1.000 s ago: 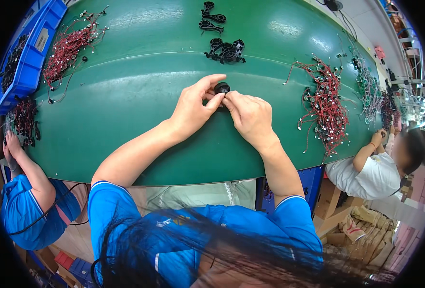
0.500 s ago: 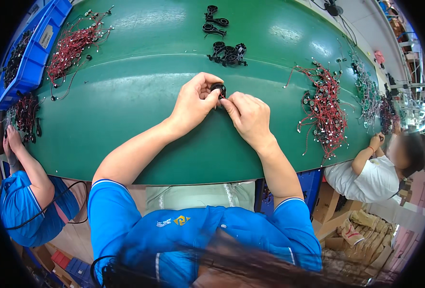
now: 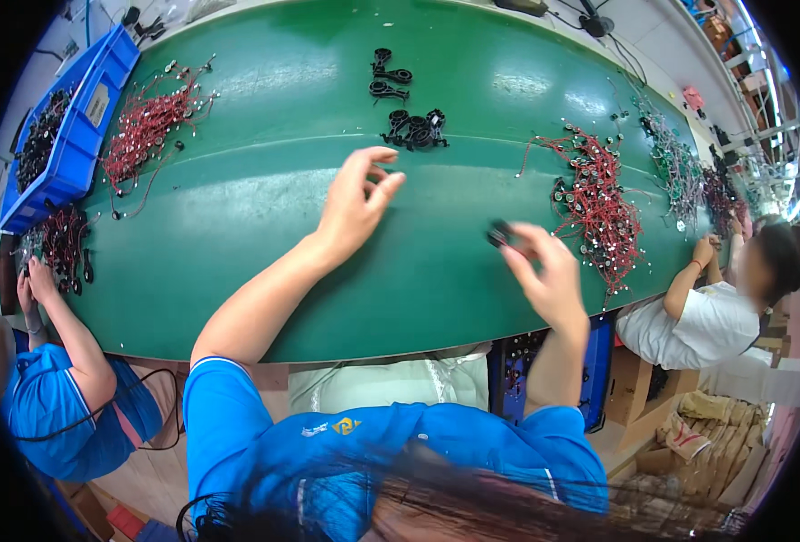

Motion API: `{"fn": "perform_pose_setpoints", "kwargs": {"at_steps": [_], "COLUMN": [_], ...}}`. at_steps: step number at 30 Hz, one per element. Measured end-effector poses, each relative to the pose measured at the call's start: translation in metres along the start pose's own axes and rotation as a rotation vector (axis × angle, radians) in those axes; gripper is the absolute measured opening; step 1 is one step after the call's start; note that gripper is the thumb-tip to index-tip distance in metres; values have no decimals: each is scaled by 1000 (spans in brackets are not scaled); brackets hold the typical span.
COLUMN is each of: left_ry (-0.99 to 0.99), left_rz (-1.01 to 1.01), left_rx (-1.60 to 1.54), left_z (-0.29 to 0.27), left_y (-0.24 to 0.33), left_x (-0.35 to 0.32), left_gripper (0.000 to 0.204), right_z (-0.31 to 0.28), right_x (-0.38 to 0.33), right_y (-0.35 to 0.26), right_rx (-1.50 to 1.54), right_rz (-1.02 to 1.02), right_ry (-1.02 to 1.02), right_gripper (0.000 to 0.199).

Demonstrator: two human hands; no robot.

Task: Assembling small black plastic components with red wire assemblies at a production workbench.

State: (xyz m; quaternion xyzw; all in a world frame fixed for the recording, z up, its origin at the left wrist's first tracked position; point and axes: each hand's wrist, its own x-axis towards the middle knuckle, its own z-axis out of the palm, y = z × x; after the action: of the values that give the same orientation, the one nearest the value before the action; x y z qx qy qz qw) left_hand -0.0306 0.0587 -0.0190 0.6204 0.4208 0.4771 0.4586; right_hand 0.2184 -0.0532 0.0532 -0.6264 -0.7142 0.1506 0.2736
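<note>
My right hand (image 3: 552, 275) pinches a small black plastic part (image 3: 499, 235) between thumb and fingertips, held over the right half of the green table. Motion blurs this part, so its exact kind does not show. My left hand (image 3: 356, 200) is empty above the middle of the table, thumb and fingers apart and slightly curled. Beyond the left hand lies a small cluster of black ring-shaped plastic parts (image 3: 415, 132). A few similar black pieces with short arms (image 3: 389, 88) lie farther back.
A heap of red wires with small round discs (image 3: 598, 203) lies right; another red wire heap (image 3: 151, 126) lies left. Beside it stands a blue bin (image 3: 88, 135) of black parts. A blue crate (image 3: 597, 375) sits below the table edge. People work at left (image 3: 84, 397) and right (image 3: 689, 325).
My hands have come apart. The right has moved right and toward me, carrying the black part; the left has let go and opened. The view has shifted slightly.
</note>
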Motion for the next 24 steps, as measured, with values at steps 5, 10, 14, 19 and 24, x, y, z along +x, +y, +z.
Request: {"fn": "perform_pose_setpoints", "kwargs": {"at_steps": [5, 10, 14, 19, 24], "left_ry": [129, 80, -26, -194, -87], "left_rz": [265, 103, -63, -199, 1], "left_rx": [385, 803, 970, 785, 694], "left_z": [-19, -13, -1, -3, -3], "left_y": [-15, -21, -27, -30, -36], "left_x": [45, 101, 114, 124, 106], "left_gripper": [16, 29, 36, 33, 24], "right_z": [-87, -81, -51, -17, 17], "right_x": [-102, -110, -58, 15, 52], "right_y": [23, 31, 40, 83, 119], "right_rx": [-503, -657, -434, -328, -776], "right_rz": [258, 292, 162, 81, 276], "right_ry": [84, 312, 366, 464, 323], "right_gripper": [25, 21, 14, 16, 29]}}
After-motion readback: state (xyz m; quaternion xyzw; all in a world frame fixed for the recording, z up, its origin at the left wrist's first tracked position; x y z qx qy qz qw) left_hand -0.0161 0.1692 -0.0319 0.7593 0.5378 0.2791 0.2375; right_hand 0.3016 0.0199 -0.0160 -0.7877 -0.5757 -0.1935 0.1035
